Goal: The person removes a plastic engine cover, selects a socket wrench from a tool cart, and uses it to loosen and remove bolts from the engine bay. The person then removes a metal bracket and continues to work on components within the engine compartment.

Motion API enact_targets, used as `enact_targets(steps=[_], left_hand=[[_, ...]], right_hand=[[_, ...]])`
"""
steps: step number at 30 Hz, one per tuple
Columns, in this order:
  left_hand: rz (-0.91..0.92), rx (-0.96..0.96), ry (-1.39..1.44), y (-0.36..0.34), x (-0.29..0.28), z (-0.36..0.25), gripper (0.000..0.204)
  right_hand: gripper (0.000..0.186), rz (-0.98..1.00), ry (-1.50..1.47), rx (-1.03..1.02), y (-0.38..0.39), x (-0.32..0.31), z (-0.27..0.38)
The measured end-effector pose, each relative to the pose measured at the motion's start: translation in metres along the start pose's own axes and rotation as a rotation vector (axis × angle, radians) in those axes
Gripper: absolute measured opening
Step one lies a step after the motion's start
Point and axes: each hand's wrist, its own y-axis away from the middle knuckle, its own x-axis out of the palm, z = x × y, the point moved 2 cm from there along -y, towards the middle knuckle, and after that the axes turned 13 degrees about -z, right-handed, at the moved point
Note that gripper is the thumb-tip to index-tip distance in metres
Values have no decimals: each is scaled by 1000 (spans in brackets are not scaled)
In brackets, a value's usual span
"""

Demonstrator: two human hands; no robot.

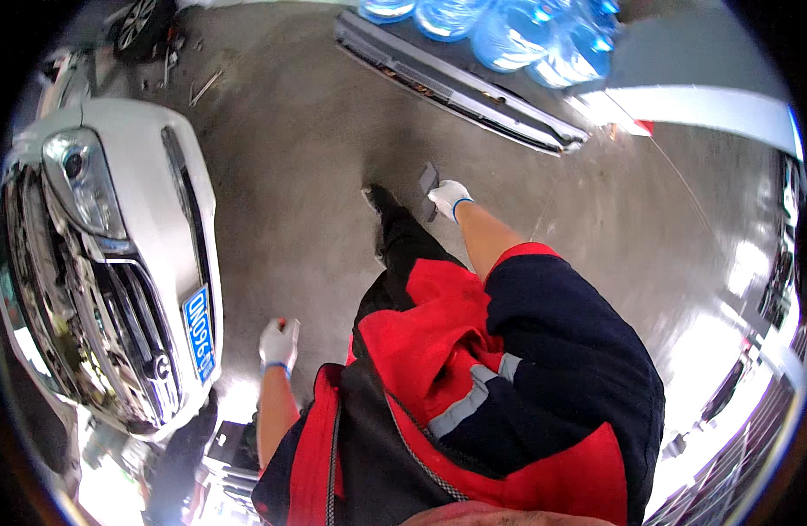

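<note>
My right hand (447, 196), in a white glove with a blue cuff, grips a dark flat rectangular object (429, 175) out in front of my right leg. Low on the left, my left hand (278, 344), gloved the same way, has its fingers curled around a small red-tipped item (282, 323) too small to make out. My dark-trousered leg (401, 232) extends forward beneath the red and navy workwear on my body.
A silver car (158, 175) with open front fills the left side. A loose wheel (139, 26) and rods (206, 86) lie beyond it. Ahead are a long trim panel (447, 83) and several blue water jugs (504, 35), beside a white curved edge (702, 110) on the right.
</note>
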Motion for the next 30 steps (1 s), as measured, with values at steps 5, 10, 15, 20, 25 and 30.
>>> enact_targets(steps=[5, 10, 15, 20, 25, 30], left_hand=[[-42, 99, 428, -77, -15, -94, 23], [163, 64, 422, -10, 19, -168, 19], [364, 247, -394, 98, 122, -180, 47], [524, 6, -611, 152, 172, -164, 57], [647, -92, -583, 184, 239, -259, 49], [467, -404, -251, 177, 301, -338, 40]], right_hand=[[39, -132, 296, -235, 91, -76, -14], [38, -143, 349, -150, 103, -141, -120], [37, -301, 296, 145, 13, -217, -215], [35, -311, 345, 181, -120, -293, -244], [28, -370, 484, 27, -288, -337, -322], [35, -263, 459, 32, -364, -332, -340]])
